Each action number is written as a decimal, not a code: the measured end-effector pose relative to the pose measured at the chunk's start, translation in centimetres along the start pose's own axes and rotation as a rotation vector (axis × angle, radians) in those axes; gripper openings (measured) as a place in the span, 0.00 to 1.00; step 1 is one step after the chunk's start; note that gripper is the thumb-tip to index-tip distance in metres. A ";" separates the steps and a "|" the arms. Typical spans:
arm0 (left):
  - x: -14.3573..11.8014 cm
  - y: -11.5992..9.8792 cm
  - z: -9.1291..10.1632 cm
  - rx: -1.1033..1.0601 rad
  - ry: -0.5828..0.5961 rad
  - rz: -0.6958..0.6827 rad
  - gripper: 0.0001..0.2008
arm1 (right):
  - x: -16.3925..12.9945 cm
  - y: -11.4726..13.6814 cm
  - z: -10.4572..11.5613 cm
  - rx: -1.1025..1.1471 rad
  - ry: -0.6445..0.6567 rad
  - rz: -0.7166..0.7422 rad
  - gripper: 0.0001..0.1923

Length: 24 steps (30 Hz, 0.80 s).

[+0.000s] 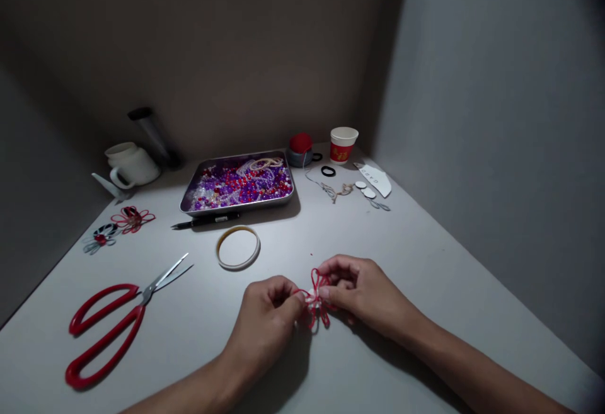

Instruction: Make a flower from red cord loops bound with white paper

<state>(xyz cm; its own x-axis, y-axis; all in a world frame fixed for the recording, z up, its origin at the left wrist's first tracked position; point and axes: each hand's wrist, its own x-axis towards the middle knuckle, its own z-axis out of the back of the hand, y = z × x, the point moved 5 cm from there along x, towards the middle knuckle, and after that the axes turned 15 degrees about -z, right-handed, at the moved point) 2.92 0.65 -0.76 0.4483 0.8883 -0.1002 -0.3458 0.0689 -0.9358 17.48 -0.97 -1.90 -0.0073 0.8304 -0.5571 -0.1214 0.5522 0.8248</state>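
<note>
A: Where is the red cord flower (pixel 315 301)?

B: Between the 2 hands, low over the near part of the desk (pixel 425 263). I can't tell whether its lower loops touch the surface.

A: And the fingers?

B: The left hand (pixel 269 310) has its thumb and index finger pinched on the flower's left side. The right hand (pixel 366 291) grips the opposite side, its thumb by the pale middle.

A: So which step is this?

B: Shaping, I'd judge: loops stand out around the middle, and the pinches look suited to adjusting or tightening cord.

A: What does the next move call for?

B: A steady hold on the left, I'd say, while the right fingers work a loop with a light, even pull, so the rest don't slip.

A: Are the scissors (pixel 148 293) wanted?

B: Probably not at this point. They lie untouched to the left, blades slightly apart. Beyond them are 2 more looped pieces, a red flower (pixel 133 218) and a grey flower (pixel 101 239), possible guides for loop shape.
</note>
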 end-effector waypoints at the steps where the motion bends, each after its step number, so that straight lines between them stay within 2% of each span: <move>1: 0.0 -0.1 0.0 0.088 0.024 -0.054 0.11 | -0.1 0.0 0.1 -0.033 -0.044 0.026 0.08; 6: -0.5 -0.6 -0.1 0.485 0.094 -0.299 0.08 | -1.2 1.2 0.1 -0.425 -0.270 0.339 0.08; 9: -0.5 -0.6 0.0 0.542 0.104 -0.349 0.08 | -1.5 1.4 -0.3 -0.555 -0.240 0.444 0.08; 13: -0.2 -1.6 0.4 0.594 0.107 -0.510 0.08 | -1.6 1.2 -0.6 -0.621 -0.188 0.507 0.09; 16: -0.3 -1.8 -0.2 0.655 0.224 -0.649 0.09 | -1.7 1.0 -0.8 -0.675 -0.191 0.543 0.11; 18: -0.5 -1.4 -0.6 0.720 0.266 -0.669 0.07 | -1.8 1.0 -0.9 -0.698 -0.189 0.555 0.12; 21: -0.6 -0.7 -0.9 0.774 0.261 -0.658 0.06 | -1.9 1.1 -0.9 -0.691 -0.155 0.550 0.13; 24: -0.6 -0.4 -0.9 0.766 0.237 -0.656 0.06 | -1.9 1.2 -0.3 -0.633 -0.212 0.488 0.12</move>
<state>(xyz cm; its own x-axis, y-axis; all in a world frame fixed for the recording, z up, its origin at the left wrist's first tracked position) 3.54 -0.27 -0.63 0.8598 0.4654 0.2101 -0.3696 0.8511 -0.3728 17.07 -1.88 0.16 -0.0246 0.9974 -0.0679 -0.6897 0.0322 0.7234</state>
